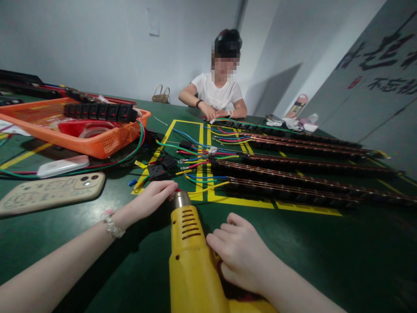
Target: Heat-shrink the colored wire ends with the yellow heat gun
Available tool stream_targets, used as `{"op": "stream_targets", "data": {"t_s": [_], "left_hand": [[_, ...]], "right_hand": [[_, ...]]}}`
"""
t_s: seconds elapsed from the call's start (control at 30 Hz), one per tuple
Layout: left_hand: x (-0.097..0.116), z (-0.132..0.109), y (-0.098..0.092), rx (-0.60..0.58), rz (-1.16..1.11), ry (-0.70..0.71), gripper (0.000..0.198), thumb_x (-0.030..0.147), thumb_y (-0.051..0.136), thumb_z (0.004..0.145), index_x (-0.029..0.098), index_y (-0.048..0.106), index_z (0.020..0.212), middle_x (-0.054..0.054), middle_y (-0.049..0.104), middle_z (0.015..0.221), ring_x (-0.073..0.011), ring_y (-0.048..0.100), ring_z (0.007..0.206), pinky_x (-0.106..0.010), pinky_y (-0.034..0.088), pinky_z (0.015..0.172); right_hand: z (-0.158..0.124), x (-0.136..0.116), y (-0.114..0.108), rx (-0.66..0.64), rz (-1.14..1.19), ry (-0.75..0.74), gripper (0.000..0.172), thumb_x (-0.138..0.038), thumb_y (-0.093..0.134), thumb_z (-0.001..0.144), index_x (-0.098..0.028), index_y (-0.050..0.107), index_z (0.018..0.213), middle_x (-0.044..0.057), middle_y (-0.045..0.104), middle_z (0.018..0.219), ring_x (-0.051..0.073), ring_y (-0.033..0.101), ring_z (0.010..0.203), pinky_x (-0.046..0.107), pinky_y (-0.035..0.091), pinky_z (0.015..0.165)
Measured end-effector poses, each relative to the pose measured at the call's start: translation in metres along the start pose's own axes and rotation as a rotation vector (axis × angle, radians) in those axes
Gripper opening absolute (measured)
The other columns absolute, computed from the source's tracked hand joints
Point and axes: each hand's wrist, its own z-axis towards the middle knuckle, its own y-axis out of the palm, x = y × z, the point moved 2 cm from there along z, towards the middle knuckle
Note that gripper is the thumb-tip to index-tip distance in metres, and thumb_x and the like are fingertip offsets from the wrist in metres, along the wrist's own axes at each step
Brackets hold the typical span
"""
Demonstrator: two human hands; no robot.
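A yellow heat gun lies low in the middle of the view, its metal nozzle pointing away from me. My right hand is wrapped round its grip from the right. My left hand is closed in a pinch right in front of the nozzle; a small red piece shows at its fingertips, too small to name. Coloured wires with ring terminals run from there to several long black power strips lying on the green table.
A phone in a pale case lies at the left. An orange basket with a black switch strip across it stands behind it. Black sockets sit near the wires. A person in a white shirt works across the table.
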Motion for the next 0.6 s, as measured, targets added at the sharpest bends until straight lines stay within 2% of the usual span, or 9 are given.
{"op": "stream_targets", "data": {"t_s": [0.33,0.6], "left_hand": [[-0.001,0.001,-0.001,-0.011,-0.046,-0.007,0.047,0.05,0.028,0.087,0.012,0.045,0.065,0.0,0.05,0.068,-0.0085,0.046,0.068,-0.018,0.034,0.066],[0.0,0.001,-0.001,-0.025,0.014,-0.029,0.048,0.051,0.027,0.086,0.012,0.047,0.066,-0.001,0.05,0.068,-0.0098,0.044,0.067,-0.02,0.033,0.064]], "right_hand": [[-0.03,0.029,-0.008,0.056,0.065,0.149,0.011,-0.005,0.043,0.057,-0.015,0.047,0.059,-0.003,0.048,0.053,0.01,0.033,0.051,0.027,0.021,0.062],[-0.06,0.051,-0.021,0.05,0.062,0.3,0.021,-0.002,0.041,0.068,-0.017,0.056,0.068,-0.003,0.055,0.059,0.009,0.042,0.053,0.027,0.025,0.064]]}}
